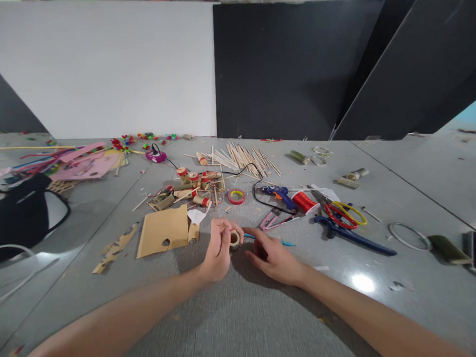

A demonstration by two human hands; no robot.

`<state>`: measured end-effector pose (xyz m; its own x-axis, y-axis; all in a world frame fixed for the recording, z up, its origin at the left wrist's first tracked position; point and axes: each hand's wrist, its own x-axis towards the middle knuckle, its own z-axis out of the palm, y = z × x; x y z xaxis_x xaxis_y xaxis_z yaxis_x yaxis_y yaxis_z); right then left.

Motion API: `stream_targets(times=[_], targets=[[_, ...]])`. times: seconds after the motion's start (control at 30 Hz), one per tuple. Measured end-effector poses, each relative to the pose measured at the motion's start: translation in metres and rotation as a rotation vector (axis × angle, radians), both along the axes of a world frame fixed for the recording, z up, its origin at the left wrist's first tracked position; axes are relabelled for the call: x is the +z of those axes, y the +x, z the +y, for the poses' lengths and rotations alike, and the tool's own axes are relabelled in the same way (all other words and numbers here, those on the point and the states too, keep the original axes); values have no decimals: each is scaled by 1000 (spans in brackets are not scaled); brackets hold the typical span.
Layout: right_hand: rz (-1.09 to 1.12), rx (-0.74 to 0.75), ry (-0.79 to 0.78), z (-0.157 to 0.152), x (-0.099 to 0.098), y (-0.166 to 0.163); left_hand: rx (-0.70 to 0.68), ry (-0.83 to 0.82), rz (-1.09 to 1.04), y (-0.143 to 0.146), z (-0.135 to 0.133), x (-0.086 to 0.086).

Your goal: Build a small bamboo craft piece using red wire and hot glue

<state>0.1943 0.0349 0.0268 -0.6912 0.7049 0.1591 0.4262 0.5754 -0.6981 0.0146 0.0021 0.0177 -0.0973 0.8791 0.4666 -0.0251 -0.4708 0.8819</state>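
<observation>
My left hand [219,248] is closed around a short piece of bamboo tube [235,241], whose open end faces me. To its right, my right hand [272,256] has its thumb and index finger apart and nothing visible between them. A blue pen [288,244] lies behind the right hand, partly covered by its fingers; whether they touch it I cannot tell. Left of my left hand is a brown cardboard sheet [161,230] with a hole in it. A roll of red tape [236,196] lies just beyond both hands.
Bamboo pieces with red ends [193,178] are heaped beyond the cardboard, and thin sticks [246,159] lie behind. On the right are a blue glue gun [281,195], red thread spool [305,202], scissors [344,213] and dark-blue cutter [356,237]. A black bag [21,218] lies left.
</observation>
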Motion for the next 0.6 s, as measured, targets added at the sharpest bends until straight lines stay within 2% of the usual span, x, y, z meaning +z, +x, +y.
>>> stream_targets(times=[0.27, 0.4, 0.6], targets=[[8, 49, -25, 0, -1, 0, -23, 80, 40, -2, -3, -1], [16, 58, 20, 2, -4, 0, -28, 120, 116, -3, -5, -1], [42, 89, 60, 4, -7, 0, -122, 159, 234, -6, -11, -5]])
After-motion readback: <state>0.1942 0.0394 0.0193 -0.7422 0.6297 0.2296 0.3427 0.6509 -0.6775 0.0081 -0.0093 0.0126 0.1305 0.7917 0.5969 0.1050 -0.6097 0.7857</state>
